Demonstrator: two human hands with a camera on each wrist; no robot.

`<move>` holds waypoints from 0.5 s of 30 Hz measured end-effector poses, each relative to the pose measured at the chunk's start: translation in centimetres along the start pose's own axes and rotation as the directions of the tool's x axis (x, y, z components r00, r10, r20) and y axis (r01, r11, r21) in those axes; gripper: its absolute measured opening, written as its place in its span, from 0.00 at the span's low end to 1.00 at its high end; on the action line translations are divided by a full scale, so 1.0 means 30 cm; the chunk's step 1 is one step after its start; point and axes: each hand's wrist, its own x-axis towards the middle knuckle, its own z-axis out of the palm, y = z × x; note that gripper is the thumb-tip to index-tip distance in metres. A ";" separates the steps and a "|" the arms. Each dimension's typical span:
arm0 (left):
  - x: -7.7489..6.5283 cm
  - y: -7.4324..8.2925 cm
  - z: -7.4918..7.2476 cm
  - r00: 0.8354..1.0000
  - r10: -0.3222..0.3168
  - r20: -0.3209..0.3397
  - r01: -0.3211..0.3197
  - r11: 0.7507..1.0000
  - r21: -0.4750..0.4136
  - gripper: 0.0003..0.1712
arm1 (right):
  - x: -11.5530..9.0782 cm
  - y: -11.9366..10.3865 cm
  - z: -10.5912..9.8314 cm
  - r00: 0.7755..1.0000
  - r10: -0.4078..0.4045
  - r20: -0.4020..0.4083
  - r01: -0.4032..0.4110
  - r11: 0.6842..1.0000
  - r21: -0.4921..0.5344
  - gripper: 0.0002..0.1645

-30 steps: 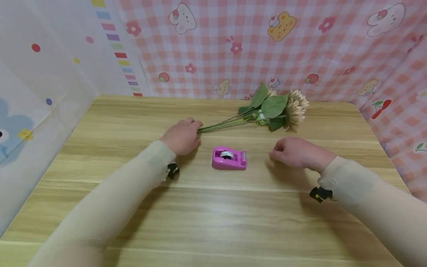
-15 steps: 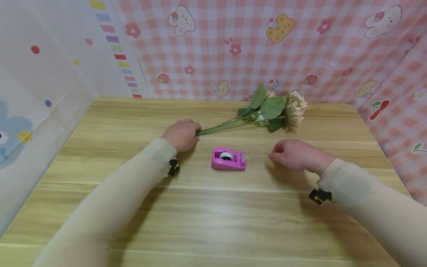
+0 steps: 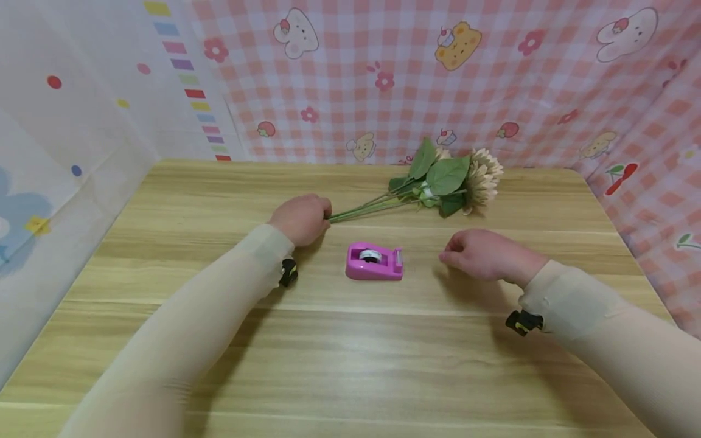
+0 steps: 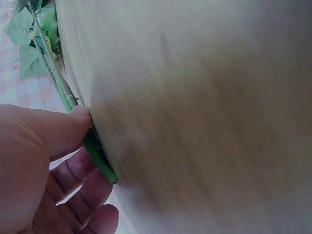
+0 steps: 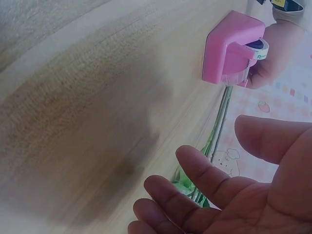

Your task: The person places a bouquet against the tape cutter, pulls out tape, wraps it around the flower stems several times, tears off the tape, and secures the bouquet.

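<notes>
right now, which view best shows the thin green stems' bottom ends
Left wrist view: held in the left hand, the green stems show an end close up. Head view: their length, that hand hiding the ends. Right wrist view: they vanish behind the pink plastic tape dispenser.

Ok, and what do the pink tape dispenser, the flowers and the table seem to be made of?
Tape dispenser: probably plastic; its pink body is smooth, moulded and shiny.
Flowers: possibly artificial, perhaps fabric; the leaves look matte and the green stem ends smooth, but real ones aren't ruled out.
Table: wood or wood-look laminate; it shows straight grain and a soft sheen.
</notes>
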 end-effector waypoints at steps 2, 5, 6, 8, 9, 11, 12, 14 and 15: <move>0.001 0.002 -0.001 1.000 0.003 0.002 -0.003 1.000 0.002 0.14 | 0.001 0.000 0.001 1.000 -0.001 0.005 0.001 1.000 -0.001 0.23; 0.007 0.004 0.000 1.000 -0.001 0.012 0.001 1.000 -0.005 0.13 | 0.003 0.000 0.003 1.000 -0.002 0.010 0.002 1.000 -0.004 0.23; 0.009 0.005 0.000 1.000 -0.004 0.017 0.004 1.000 -0.007 0.13 | 0.004 0.000 0.003 1.000 -0.001 0.011 0.001 1.000 -0.004 0.23; 0.014 0.005 0.001 1.000 -0.009 0.025 0.010 1.000 -0.006 0.13 | 0.005 0.000 0.005 1.000 0.003 0.014 -0.003 1.000 -0.002 0.23; 0.017 0.006 0.001 1.000 -0.013 0.028 0.013 1.000 -0.005 0.13 | 0.006 -0.001 0.005 1.000 0.004 0.014 -0.004 1.000 -0.001 0.23; 0.022 0.007 0.003 0.999 -0.018 0.035 0.018 1.000 0.002 0.13 | 0.006 -0.002 0.006 1.000 0.006 0.017 -0.006 1.000 0.003 0.23; 0.025 0.008 0.004 0.999 -0.021 0.038 0.021 1.000 0.004 0.13 | 0.006 -0.003 0.007 1.000 0.008 0.017 -0.008 1.000 0.006 0.23; 0.029 0.012 0.004 0.999 -0.025 0.043 0.025 1.000 0.008 0.13 | 0.005 -0.005 0.007 1.000 0.009 0.018 -0.010 1.000 0.006 0.23; 0.031 0.014 0.004 0.999 -0.027 0.046 0.026 1.000 0.008 0.13 | 0.004 -0.006 0.006 1.000 0.008 0.016 -0.008 1.000 0.006 0.23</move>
